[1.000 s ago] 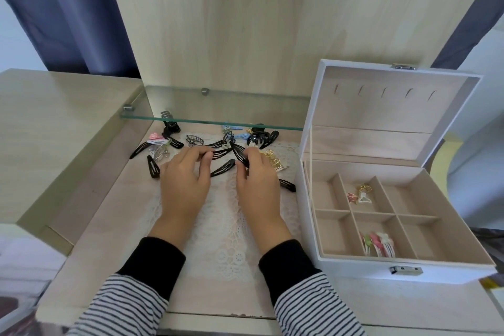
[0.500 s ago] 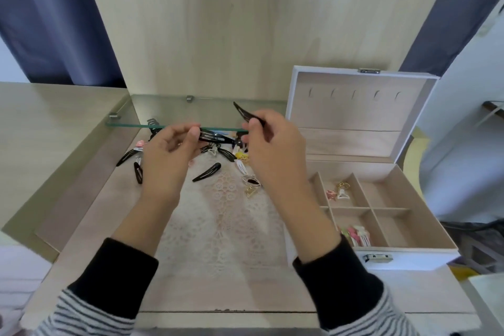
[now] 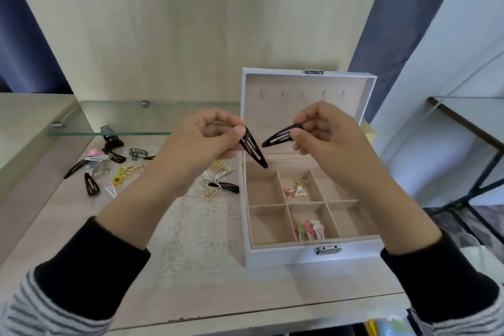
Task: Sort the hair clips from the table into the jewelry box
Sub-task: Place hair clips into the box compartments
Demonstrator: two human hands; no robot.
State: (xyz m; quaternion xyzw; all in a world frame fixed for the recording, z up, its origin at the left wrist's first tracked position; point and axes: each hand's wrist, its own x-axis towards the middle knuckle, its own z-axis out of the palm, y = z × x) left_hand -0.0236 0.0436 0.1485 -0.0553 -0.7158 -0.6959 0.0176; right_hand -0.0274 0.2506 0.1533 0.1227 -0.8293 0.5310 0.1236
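I note loose clips (image 3: 109, 172) far left, jewelry box (image 3: 286, 258) open right. My left hand (image 3: 201, 142) pinches a black clip (image 3: 253, 148), right hand (image 3: 327, 136) a twin clip (image 3: 281, 137).

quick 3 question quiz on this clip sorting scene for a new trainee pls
1. True or false: the left hand pinches a black snap clip and the right hand pinches a second black clip.
2. Which compartments of the jewelry box visibly hold clips? A) the two left ones B) the two middle ones C) all six
3. Fill in: the loose clips on the table lie to the box's ___.
Key: 1 true; 2 B; 3 left.
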